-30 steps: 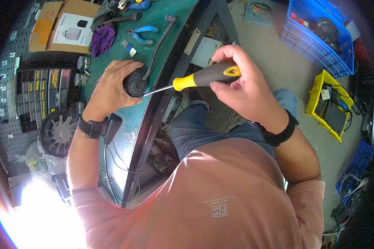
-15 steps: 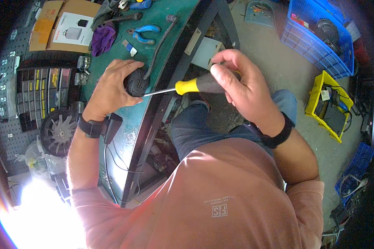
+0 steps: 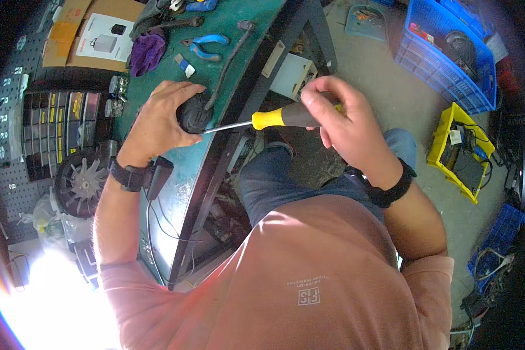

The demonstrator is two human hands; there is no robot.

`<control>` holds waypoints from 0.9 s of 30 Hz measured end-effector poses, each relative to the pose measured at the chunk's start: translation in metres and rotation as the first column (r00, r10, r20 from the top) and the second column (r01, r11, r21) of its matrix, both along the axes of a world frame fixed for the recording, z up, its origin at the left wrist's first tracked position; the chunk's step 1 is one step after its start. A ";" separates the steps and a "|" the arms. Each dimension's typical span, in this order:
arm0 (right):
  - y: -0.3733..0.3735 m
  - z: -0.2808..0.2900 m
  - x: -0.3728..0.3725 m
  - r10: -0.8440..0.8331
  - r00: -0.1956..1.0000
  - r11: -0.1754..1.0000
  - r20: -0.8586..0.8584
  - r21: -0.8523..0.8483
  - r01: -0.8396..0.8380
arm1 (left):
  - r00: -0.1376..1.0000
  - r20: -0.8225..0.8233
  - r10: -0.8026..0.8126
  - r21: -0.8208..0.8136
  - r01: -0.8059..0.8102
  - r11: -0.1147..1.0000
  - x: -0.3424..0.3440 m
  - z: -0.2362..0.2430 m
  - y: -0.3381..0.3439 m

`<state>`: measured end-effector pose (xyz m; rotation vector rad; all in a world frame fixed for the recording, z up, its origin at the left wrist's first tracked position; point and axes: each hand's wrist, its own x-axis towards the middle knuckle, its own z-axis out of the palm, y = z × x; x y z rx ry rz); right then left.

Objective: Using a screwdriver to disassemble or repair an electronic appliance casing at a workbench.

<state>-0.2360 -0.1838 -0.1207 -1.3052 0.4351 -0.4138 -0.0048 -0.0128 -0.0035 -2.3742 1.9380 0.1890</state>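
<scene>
My left hand [image 3: 157,122] grips a round black part [image 3: 196,114] at the edge of the green bench [image 3: 251,14]. A dark bent tube with a fitting [image 3: 223,76] runs up from this part. In my right hand [image 3: 343,125] is a yellow and black screwdriver [image 3: 268,119]; its steel shaft reaches leftward to the lower edge of the black part, beside my left thumb. The exact point of contact is too small to make out. Blue-handled pliers [image 3: 209,45], a small blue and white item [image 3: 185,65] and a purple cloth [image 3: 147,53] lie beyond my hands.
Parts drawers [image 3: 58,131], a cardboard piece [image 3: 61,35], a finned wheel [image 3: 79,184] and a black adapter [image 3: 156,181] with cables are at left. A blue crate [image 3: 426,64], a yellow bin [image 3: 443,149] and a dustpan [image 3: 363,23] are on the floor at right. Glare whitens the lower left.
My right thumb has come up over the screwdriver handle from beneath it, and the hand and screwdriver have shifted a little. My left hand still holds the black part.
</scene>
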 end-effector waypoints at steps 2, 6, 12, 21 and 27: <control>0.004 -0.002 0.004 -0.030 0.998 0.990 0.058 -0.139 0.038 | 1.000 -0.002 0.008 0.009 -0.008 1.000 0.000 0.000 -0.001; 0.007 -0.003 0.002 -0.090 0.947 0.957 0.308 -0.236 0.168 | 1.000 -0.011 0.025 0.022 -0.025 0.999 -0.002 0.001 -0.001; 0.009 0.003 0.003 -0.040 0.997 0.984 0.064 0.175 0.028 | 1.000 -0.002 0.023 0.011 -0.023 1.000 -0.001 0.000 0.000; 0.016 0.004 -0.003 -0.121 0.988 0.979 0.094 0.175 0.103 | 1.000 -0.010 0.009 0.004 -0.009 1.000 0.001 -0.001 0.001; 0.013 0.008 0.000 -0.146 0.927 0.937 0.345 -0.253 0.242 | 1.000 0.004 0.007 0.003 -0.007 1.000 0.001 -0.001 0.001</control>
